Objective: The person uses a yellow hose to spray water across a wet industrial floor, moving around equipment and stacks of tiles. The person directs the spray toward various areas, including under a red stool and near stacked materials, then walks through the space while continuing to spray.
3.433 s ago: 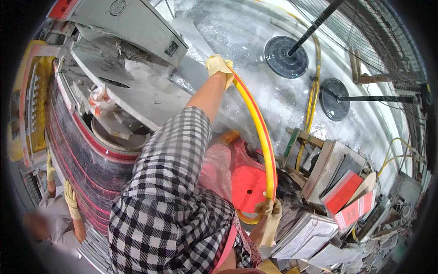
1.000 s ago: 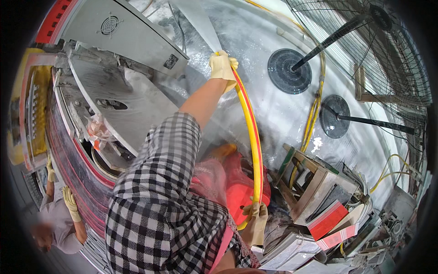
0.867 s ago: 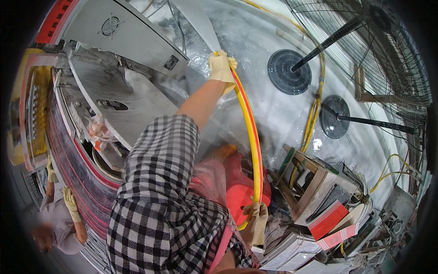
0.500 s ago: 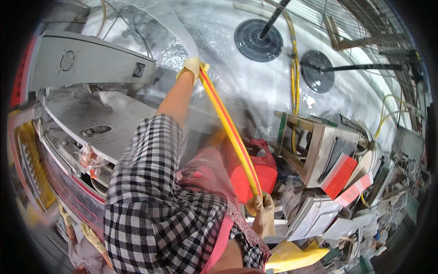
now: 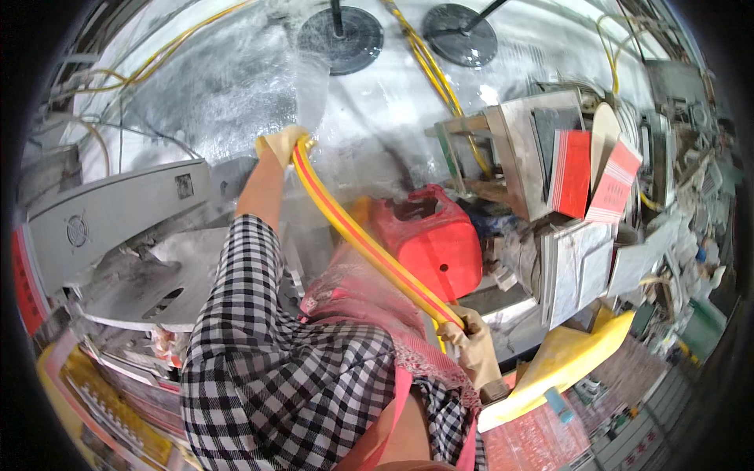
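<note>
My left hand [image 5: 283,146], in a pale rubber glove, is stretched out ahead at the upper centre and closed round one end of a yellow hose [image 5: 365,245] with a red stripe. A pale, blurred spray of water shows just beyond that hand. The hose bows down to my right hand [image 5: 474,349], also gloved, whose fingers are wrapped round it by my right hip. Below the middle of the hose stands a red plastic jug [image 5: 440,251] with a cut-open top. My pink apron [image 5: 361,294] hangs to the left of the jug.
Wet floor [image 5: 236,98] spreads ahead, with two round black stand bases [image 5: 340,41] and yellow hoses [image 5: 432,67] on it. At left is a grey metal machine [image 5: 118,204]. A rack [image 5: 518,149] with red and white boards stands at right, a yellow plastic piece [image 5: 561,365] nearer me.
The view has shifted, so the stand bases and rack appear higher and the bases further left. The hose, nearly straight before, now bows more. Both hands still hold it.
</note>
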Action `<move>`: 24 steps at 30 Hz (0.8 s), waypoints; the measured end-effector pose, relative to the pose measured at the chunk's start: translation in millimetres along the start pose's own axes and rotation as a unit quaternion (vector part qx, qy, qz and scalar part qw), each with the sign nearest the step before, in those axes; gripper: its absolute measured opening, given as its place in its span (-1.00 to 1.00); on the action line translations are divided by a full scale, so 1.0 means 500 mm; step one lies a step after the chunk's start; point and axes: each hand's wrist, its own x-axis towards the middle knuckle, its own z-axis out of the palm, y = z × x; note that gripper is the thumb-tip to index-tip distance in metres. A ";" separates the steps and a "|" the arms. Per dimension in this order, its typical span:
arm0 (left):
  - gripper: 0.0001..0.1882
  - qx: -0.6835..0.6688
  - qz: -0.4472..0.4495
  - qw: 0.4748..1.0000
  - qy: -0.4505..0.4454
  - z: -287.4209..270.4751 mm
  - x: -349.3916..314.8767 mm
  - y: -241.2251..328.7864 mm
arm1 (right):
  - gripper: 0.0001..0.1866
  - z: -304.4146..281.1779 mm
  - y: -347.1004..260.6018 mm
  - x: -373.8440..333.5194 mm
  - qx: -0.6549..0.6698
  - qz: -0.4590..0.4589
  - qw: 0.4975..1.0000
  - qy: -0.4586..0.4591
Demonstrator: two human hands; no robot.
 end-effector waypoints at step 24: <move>-0.63 0.008 0.082 0.992 -0.096 0.240 0.050 0.095 | -0.54 -0.001 0.054 -0.060 0.093 0.046 0.987 0.121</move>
